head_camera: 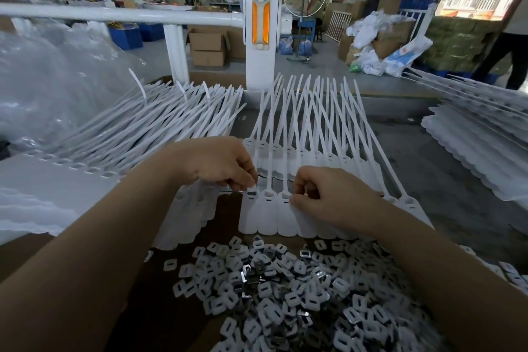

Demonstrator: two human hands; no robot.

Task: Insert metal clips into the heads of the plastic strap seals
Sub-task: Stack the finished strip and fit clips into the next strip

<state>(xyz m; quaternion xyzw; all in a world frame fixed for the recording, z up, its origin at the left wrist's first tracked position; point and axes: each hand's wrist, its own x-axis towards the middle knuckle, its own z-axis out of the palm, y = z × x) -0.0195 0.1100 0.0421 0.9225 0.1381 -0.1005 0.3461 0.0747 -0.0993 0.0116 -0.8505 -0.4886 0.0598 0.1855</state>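
Both hands work at the near row of strap seals (268, 214), laid flat mid-worktop w/ tails fanning to the far side. Left hand (220, 163) has fingers curled, pinching at the head of the leftmost seal (251, 194); can't tell if a clip sits under the fingertips. Right hand (328, 194) is curled too, fingertips pressing the row's edge near a seal head (284, 196). Two heads between them show open slots, so prob. unfilled. Clip pile (285, 289) near the person is large. Seal stacks left (128, 134) & right (471, 146); filled or not, can't tell. Lots appears left.
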